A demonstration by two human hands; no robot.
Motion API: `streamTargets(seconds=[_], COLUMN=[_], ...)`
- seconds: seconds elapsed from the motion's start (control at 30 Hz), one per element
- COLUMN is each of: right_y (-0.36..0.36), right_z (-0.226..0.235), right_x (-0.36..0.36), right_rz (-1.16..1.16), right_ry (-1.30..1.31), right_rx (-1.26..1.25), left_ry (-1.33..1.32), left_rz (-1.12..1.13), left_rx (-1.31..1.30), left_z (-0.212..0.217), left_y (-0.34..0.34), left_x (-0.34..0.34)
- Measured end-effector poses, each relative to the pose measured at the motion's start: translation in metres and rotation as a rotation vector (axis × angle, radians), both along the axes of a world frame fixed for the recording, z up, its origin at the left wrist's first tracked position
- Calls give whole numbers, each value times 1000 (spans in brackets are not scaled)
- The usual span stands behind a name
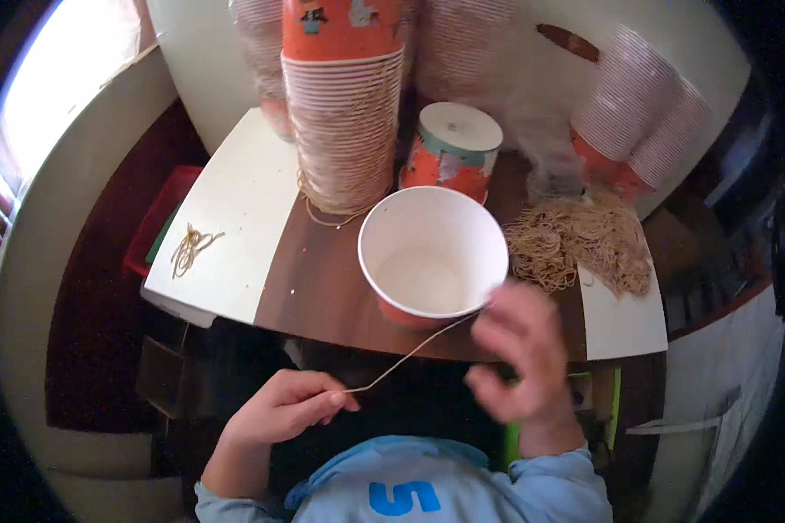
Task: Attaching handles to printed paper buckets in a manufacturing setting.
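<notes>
My left hand (292, 403), in front of the table, pinches one end of a thin beige cord (412, 353) between thumb and fingers. The cord runs taut up to the near right side of a white-lined paper bucket (433, 248) with an orange outside, standing mouth up at the table's front. My right hand (522, 349) is at the bucket's right rim, slightly blurred. Its thumb is spread from the bent fingers, and I see nothing held between them. Whether those fingertips touch the rim or the cord, I cannot tell.
Behind the bucket rise a tall nested bucket stack (344, 113) wrapped with cord and an upturned bucket (455, 148). A tangled cord pile (584, 240) lies at the right, a small cord bunch (192, 248) at the left. More wrapped stacks (628, 96) stand behind. The table's edge (366, 347) curves in front.
</notes>
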State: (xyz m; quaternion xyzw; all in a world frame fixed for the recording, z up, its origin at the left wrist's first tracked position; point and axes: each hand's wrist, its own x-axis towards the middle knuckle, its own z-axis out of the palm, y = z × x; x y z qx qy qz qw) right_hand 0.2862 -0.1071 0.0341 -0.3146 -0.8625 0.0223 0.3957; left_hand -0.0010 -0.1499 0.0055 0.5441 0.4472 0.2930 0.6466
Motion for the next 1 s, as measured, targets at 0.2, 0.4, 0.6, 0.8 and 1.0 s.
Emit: streamTargets(seconds=[0.2, 0.4, 0.6, 0.8, 1.0], right_y=[-10, 2, -5, -7, -22], right_z=[-23, -23, -31, -21, -12], right_x=[-64, -40, -24, -2, -39], right_rz=[319, 185, -5, 130, 321], right_ry=[-3, 27, 153, -177, -28], right_rx=[-498, -510, -601, -583, -566], left_ry=[-251, -545, -446, -295, -258], left_rz=[-200, -113, -171, -163, -252], left_rx=[-72, -449, -613, -446, -280], left_z=[-10, -42, -69, -69, -44], left_y=[13, 16, 3, -4, -2], left_x=[31, 11, 9, 7, 23])
